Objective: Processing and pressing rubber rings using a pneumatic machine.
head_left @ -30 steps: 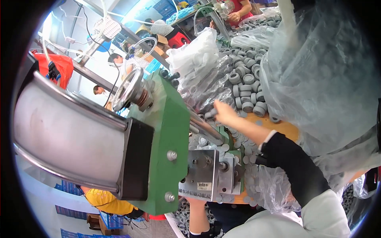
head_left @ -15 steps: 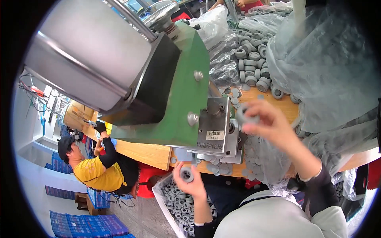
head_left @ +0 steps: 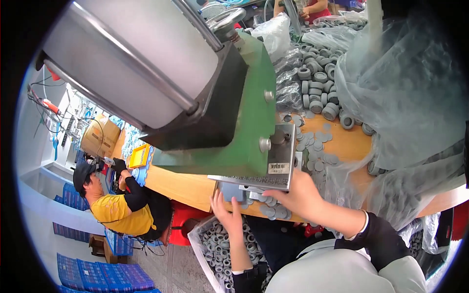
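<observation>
A green press (head_left: 256,102) with a large pale cylinder (head_left: 141,53) stands before me, its metal plate (head_left: 282,158) low on the near side. My right hand (head_left: 303,198) reaches in beneath that plate. Its thumb shows at the plate's lower edge; the other fingers are hidden, so I cannot see what they hold. My left hand (head_left: 227,215) is at the table's front edge, left of the right hand, fingers apart with nothing visible in them. Below it stands a white box (head_left: 202,256) of small grey rings (head_left: 222,259). Flat grey discs (head_left: 276,211) are scattered around the press base.
Thick grey rubber rings (head_left: 320,90) are heaped at the back right beside a large clear plastic bag (head_left: 400,93). On the left, a person in a yellow top (head_left: 119,207) sits near a yellow tray (head_left: 139,155). Blue stacks (head_left: 95,276) stand on the floor.
The grey ring in my left hand is out of sight, and that hand's fingers have spread. My right hand has moved left and down, from beside the bag to under the press plate.
</observation>
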### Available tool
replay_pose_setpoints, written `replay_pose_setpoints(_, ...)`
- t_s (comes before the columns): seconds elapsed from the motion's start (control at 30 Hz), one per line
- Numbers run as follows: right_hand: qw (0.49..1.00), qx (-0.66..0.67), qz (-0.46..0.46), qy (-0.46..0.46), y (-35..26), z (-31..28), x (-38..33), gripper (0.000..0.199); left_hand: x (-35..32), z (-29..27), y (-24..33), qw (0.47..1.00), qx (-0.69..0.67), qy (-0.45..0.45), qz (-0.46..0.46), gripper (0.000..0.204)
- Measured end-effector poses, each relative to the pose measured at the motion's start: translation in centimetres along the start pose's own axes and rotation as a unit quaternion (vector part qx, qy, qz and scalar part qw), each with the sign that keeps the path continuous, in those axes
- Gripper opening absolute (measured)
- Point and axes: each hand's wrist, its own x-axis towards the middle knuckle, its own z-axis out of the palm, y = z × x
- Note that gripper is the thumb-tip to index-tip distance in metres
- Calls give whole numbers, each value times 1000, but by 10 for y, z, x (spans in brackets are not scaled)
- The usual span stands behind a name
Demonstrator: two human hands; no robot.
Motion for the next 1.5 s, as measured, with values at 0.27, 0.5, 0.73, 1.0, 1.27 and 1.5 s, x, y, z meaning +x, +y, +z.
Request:
replay_pose_setpoints(0.27, 1000, 23, 13, -16, -12, -25, 0, 32, 22, 59, -1, 980, 126, -144, 55, 36)
replay_pose_setpoints(0.5, 977, 133, 139, 96, 25, -81, -13, 28, 13, 36, -34, 981, 82, -173, 39, 31)
replay_pose_setpoints(0.73, 978, 12, 110, 180, 59, -138, -24, 28, -105, -32, -76, 977, 100, 148, -118, 28)
replay_pose_setpoints(1.0, 982, -56, 117, 140, 59, -150, -28, 33, -273, -7, -132, 932, 81, -354, 4, 56)
replay_pose_setpoints(1.27, 978, -126, 131, 100, 47, -149, -32, 33, -307, 74, -157, 937, 38, -320, -134, 50)
replay_pose_setpoints(1.5, 973, -139, 168, 80, 60, -163, -31, 34, -409, -14, -108, 891, 125, -427, -89, 38)
